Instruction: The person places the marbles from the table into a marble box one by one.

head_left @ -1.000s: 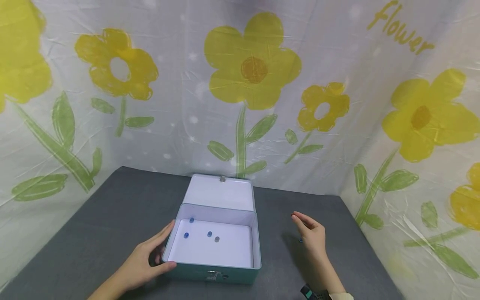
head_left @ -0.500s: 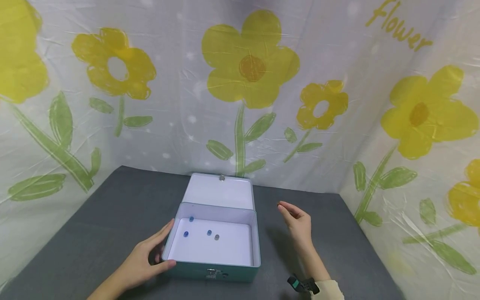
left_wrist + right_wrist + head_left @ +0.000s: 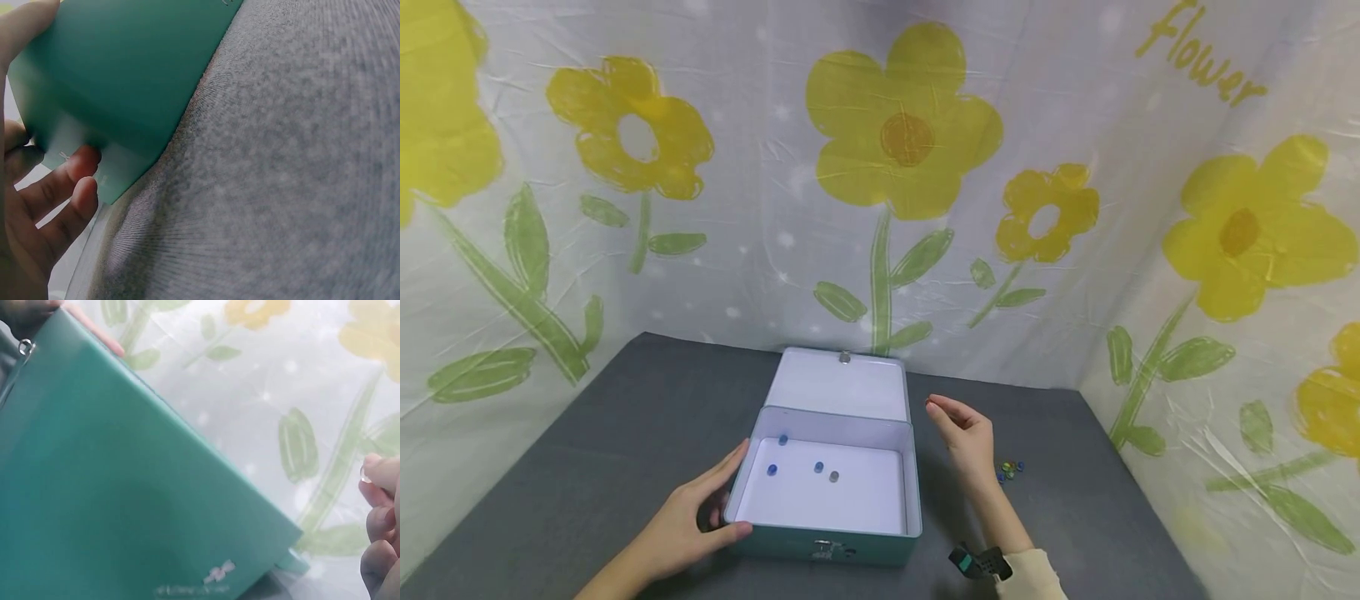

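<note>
My left hand holds the near left corner of a green tin box, thumb on the front and fingers along the side. The left wrist view shows its fingertips against the green wall. The box stands with its white-lined lid tipped back. Several small glass marbles, including a dark blue marble and a greyish marble, lie on the white floor inside. My right hand, raised just right of the box, pinches a small glass marble between thumb and index finger; it looks reddish in the head view.
Beyond the right wrist, a cluster of coloured marbles lies on the dark grey table. A flower-printed curtain encloses the table at the back and sides. The right wrist wears a black band.
My right hand has moved left towards the box with the pinched marble, and the marble cluster on the table has come into sight. My left hand has stayed on the box.
</note>
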`<action>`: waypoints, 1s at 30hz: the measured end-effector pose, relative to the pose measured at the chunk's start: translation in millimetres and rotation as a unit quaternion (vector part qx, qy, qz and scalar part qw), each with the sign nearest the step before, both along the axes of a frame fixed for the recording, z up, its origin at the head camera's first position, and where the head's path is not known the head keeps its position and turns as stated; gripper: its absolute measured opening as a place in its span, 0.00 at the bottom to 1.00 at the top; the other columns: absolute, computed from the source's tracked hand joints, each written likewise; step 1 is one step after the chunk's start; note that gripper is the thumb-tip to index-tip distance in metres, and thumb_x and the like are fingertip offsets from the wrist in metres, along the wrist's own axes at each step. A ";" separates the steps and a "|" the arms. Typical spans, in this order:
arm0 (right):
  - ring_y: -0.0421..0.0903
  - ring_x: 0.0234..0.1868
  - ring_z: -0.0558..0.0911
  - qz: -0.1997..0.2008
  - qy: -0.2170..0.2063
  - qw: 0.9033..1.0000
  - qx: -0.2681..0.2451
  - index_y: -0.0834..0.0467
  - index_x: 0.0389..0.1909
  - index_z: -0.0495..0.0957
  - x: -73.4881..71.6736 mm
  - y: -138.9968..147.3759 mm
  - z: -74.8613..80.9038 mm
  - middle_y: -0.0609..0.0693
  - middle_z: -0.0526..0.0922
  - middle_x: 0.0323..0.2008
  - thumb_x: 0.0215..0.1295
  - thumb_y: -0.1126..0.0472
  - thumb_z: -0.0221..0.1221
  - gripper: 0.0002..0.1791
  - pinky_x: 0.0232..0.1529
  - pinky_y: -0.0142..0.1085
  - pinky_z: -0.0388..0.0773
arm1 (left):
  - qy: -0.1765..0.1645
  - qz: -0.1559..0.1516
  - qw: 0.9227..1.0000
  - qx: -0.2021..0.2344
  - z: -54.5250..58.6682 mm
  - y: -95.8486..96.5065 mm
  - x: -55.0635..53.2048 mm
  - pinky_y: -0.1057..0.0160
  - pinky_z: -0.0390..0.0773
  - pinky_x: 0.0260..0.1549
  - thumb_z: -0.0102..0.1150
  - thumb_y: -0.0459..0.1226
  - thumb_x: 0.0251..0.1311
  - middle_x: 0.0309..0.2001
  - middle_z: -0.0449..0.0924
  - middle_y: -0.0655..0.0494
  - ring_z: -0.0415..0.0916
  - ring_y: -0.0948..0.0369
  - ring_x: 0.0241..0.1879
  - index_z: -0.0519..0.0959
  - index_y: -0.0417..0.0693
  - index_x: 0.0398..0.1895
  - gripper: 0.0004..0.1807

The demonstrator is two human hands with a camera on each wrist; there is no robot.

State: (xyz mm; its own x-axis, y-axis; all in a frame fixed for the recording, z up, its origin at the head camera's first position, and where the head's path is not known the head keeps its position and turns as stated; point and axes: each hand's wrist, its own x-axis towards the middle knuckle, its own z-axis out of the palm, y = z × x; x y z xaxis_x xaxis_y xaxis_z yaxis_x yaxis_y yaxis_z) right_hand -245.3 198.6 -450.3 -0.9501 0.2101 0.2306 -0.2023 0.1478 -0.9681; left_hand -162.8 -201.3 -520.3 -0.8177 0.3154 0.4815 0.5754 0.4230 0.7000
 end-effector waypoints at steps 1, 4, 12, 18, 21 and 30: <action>0.35 0.30 0.76 0.003 0.001 1.000 0.001 0.63 0.51 0.89 -0.7 -2.9 0.3 0.45 0.91 0.40 0.70 0.57 0.71 0.15 0.28 0.27 0.66 | 0.000 -0.001 1.000 0.002 0.1 0.2 0.3 0.69 0.72 0.26 0.82 0.41 0.54 0.74 0.70 0.60 0.69 0.71 0.28 0.62 0.47 0.83 0.54; 0.36 0.40 0.83 0.013 0.003 1.000 0.002 0.62 0.52 0.89 -2.8 -12.1 2.0 0.50 0.92 0.46 0.70 0.57 0.71 0.15 0.39 0.26 0.75 | 0.001 -0.004 1.000 0.003 0.5 0.1 0.4 0.69 0.72 0.26 0.82 0.40 0.54 0.75 0.70 0.63 0.69 0.71 0.28 0.62 0.47 0.83 0.54; 0.39 0.45 0.86 0.050 0.018 0.999 -0.005 0.62 0.50 0.90 -7.3 -36.3 6.9 0.51 0.92 0.46 0.69 0.59 0.71 0.13 0.45 0.30 0.79 | 0.005 -0.003 1.000 0.002 1.8 -0.1 -0.1 0.69 0.72 0.26 0.82 0.41 0.54 0.76 0.69 0.60 0.69 0.71 0.28 0.63 0.45 0.82 0.54; 0.37 0.39 0.84 0.077 0.031 0.996 -0.014 0.63 0.49 0.90 -9.6 -50.6 8.5 0.53 0.92 0.45 0.68 0.60 0.72 0.13 0.38 0.28 0.76 | 0.008 -0.001 1.000 0.001 0.9 0.2 0.2 0.69 0.72 0.26 0.82 0.41 0.53 0.75 0.66 0.73 0.69 0.71 0.28 0.63 0.45 0.82 0.54; 0.37 0.33 0.79 0.085 0.032 0.996 -0.008 0.62 0.49 0.90 -9.8 -57.6 9.7 0.54 0.92 0.45 0.68 0.60 0.73 0.13 0.33 0.29 0.70 | 0.012 0.001 1.000 -0.001 -0.5 0.1 -0.4 0.69 0.72 0.26 0.82 0.42 0.53 0.74 0.65 0.76 0.69 0.71 0.28 0.63 0.46 0.82 0.54; 0.41 0.33 0.84 0.116 0.035 0.993 -0.002 0.60 0.47 0.91 -12.8 -71.9 12.3 0.53 0.93 0.45 0.67 0.62 0.72 0.10 0.34 0.28 0.74 | 0.016 -0.002 1.000 -0.002 -2.6 -0.1 -2.3 0.69 0.73 0.26 0.82 0.42 0.54 0.74 0.71 0.56 0.69 0.71 0.28 0.63 0.46 0.83 0.54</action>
State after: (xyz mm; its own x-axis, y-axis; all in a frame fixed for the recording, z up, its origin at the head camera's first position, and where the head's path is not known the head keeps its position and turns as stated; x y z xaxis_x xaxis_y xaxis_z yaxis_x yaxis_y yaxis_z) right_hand -258.2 126.8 -438.0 -0.9544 -0.0113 0.2983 -0.2982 0.0860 -0.9506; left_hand -165.1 -201.5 -522.8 -0.8010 0.3207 0.5055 0.5986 0.4230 0.6802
